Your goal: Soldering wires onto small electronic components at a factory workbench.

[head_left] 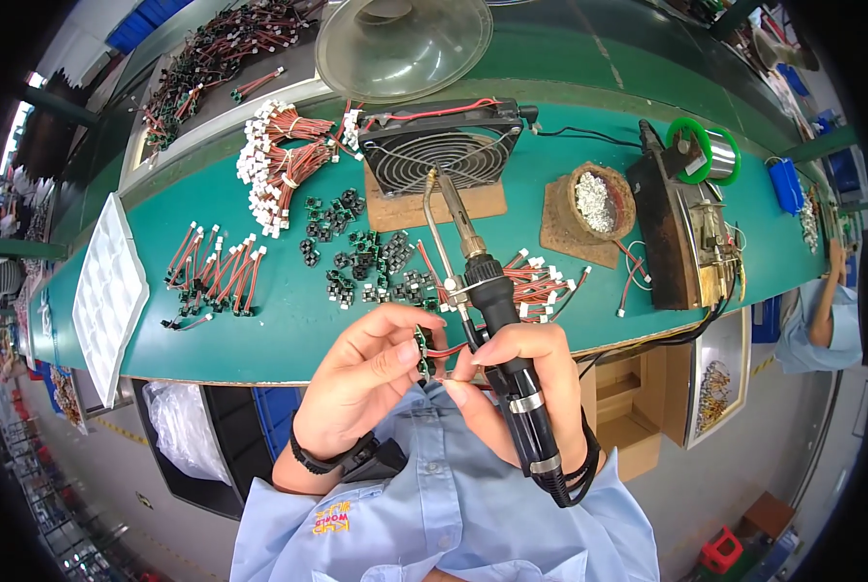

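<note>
Between the thumb and fingers of my left hand (361, 373) a small green circuit board (422, 351) is held on edge, near the table's front edge. My right hand (536, 383) is wrapped round a black soldering iron (495, 299) with a thin metal feed tube (436, 228) clamped along it; the iron's tip points away from me, toward the fan. The right thumb and index finger also pinch close to the board, where a red wire (448, 351) runs to it. Whether the wire touches the board is hidden by the fingers.
Beyond the iron stands a black fan (441, 145). Loose black components (337, 213) and red-wired connectors (223, 272) lie left, with white-ended bundles (279, 165) behind. At right are a bowl of white pellets (597, 201), a solder reel (713, 152) and a metal-fronted unit (672, 228). A white tray (109, 291) stands far left.
</note>
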`<state>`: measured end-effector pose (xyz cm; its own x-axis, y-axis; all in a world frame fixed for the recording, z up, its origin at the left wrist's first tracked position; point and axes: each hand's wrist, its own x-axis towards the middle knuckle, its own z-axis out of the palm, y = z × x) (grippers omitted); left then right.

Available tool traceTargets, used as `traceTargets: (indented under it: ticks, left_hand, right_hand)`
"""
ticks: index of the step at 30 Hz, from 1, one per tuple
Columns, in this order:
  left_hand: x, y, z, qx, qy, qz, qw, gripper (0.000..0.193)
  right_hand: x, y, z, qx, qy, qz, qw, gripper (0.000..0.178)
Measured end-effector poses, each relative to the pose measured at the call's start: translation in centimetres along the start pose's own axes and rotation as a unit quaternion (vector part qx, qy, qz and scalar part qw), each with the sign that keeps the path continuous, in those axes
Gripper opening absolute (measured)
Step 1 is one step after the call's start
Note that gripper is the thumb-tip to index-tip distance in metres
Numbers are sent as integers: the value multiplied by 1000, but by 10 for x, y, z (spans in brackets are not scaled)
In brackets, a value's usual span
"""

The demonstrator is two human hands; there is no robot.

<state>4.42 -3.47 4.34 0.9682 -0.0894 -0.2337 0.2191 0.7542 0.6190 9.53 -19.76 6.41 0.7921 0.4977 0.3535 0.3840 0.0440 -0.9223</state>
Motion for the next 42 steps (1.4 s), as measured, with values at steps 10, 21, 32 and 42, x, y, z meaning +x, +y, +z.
traceTargets:
  ticks: [10, 21, 32, 42]
  left_hand:
    - [0, -2, 8, -74, -9, -18, 997, 26]
    - [1, -7, 2, -103, -21, -36, 994, 27]
    - [-1, -9, 0, -104, -27, -25, 994, 28]
    - [0, -7, 2, -70, -19, -15, 997, 27]
  right_hand:
    - [6, -3, 6, 13, 47, 7, 999, 31]
    - [5, -4, 2, -5, 29, 2, 1000, 35]
    - [7, -3, 1, -13, 25, -5, 1000, 38]
    - [7, -4, -2, 5, 17, 21, 1000, 37]
